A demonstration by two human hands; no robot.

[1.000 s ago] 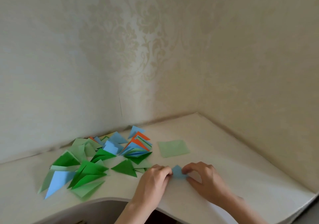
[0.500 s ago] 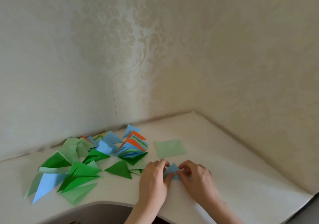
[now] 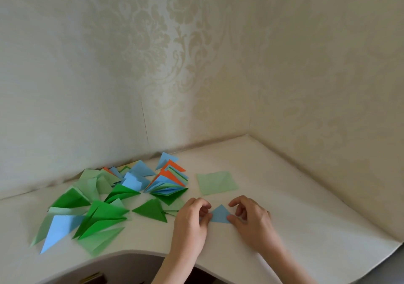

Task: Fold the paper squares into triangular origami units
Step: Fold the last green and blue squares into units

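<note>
A small blue paper triangle (image 3: pixel 220 214) lies flat on the white tabletop (image 3: pixel 295 207), its apex pointing toward the wall, and it serves as the landmark here. The left hand (image 3: pixel 192 220) sits at the triangle's left corner, fingers curled, thumb and fingertips pinching that corner. The right hand (image 3: pixel 251 218) sits at the right corner, its thumb pressed on the paper's lower right tip with the index finger arched above; whether the other fingers touch the paper is hard to tell from this angle. Both hands are thus closed on the same piece, one at each end.

Just beyond the triangle, toward the wall and slightly right, lies a pale green paper square (image 3: pixel 216 183), flat and apart from the hands. To the left of the triangle spreads a loose pile of folded triangular units (image 3: pixel 105 205) in dark green, pale green, blue and orange, some overlapping. The nearest of them, a dark green triangle (image 3: pixel 153 211), rests just beside the left hand. Farther left of that, a long blue triangle (image 3: pixel 59 229) lies near the tabletop's curved front edge. Behind everything stands patterned cream wallpaper (image 3: pixel 175 54).
</note>
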